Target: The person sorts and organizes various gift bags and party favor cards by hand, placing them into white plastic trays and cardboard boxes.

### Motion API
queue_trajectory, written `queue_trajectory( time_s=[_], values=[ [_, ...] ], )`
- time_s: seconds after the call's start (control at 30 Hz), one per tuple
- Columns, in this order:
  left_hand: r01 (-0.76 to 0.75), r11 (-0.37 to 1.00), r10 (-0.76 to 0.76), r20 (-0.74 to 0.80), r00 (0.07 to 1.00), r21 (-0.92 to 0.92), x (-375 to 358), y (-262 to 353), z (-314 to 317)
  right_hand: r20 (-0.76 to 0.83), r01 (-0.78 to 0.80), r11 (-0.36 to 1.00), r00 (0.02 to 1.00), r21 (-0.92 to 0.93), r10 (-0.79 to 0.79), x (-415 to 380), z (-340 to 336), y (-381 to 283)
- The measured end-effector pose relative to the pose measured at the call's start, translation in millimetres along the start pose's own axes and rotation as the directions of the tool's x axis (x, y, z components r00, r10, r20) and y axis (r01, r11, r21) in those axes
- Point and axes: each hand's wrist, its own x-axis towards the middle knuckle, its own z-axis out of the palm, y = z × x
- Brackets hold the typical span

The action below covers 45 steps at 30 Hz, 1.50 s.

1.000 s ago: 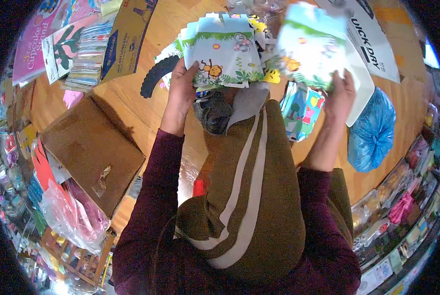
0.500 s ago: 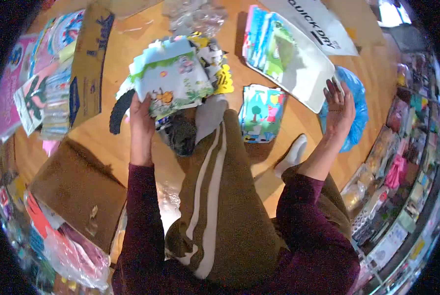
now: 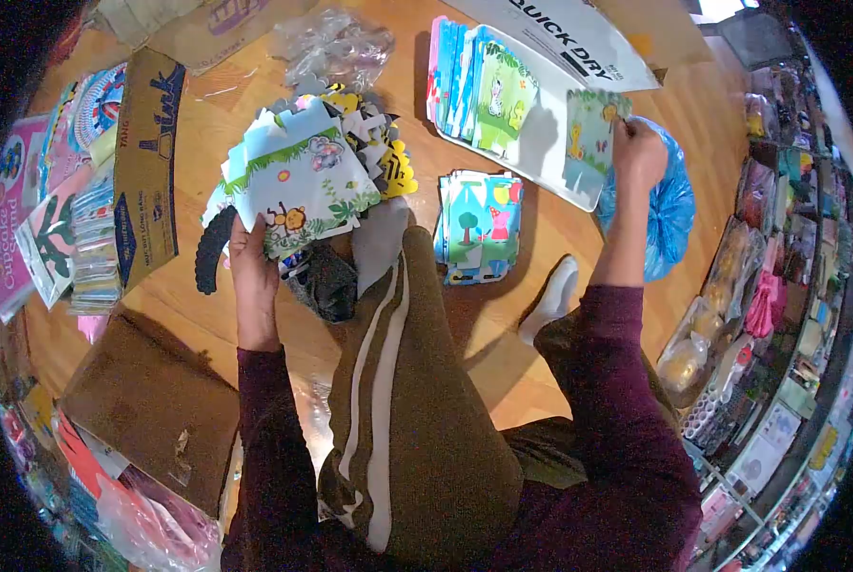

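My left hand (image 3: 253, 276) grips a stack of cut paper pieces (image 3: 298, 186) by its lower left edge, the top one printed with a monkey and leaves. Black and yellow scalloped pieces (image 3: 400, 172) show behind the stack. At the far right, my right hand (image 3: 639, 157) pinches a green jungle-animal card (image 3: 593, 133) over the right end of a white tray (image 3: 548, 157). More printed cards (image 3: 465, 86) stand in a row at the tray's left end. Between my hands, a pile of cards with a tree and a pig (image 3: 482, 224) lies on the floor.
A blue plastic bag (image 3: 670, 210) sits beside the tray. Cardboard boxes (image 3: 150, 167) with packaged goods stand at left, and a brown carton (image 3: 150, 400) is nearer me. Clear plastic wrap (image 3: 336, 48) lies at the back. Shelves of goods (image 3: 731, 305) line the right side.
My right hand, open at the tray's right edge before, now holds the jungle-animal card there. My left hand still holds the stack. The whole view has shifted slightly.
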Motion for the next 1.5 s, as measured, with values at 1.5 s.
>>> queue_trajectory(
  time_s=[1.5],
  values=[
    [0.086, 0.996, -0.084, 0.27, 0.959, 0.004, -2, -7, 62, 0.474, -0.5, 0.039, 0.789, 0.865, -0.392, -145, 31, -131]
  ],
)
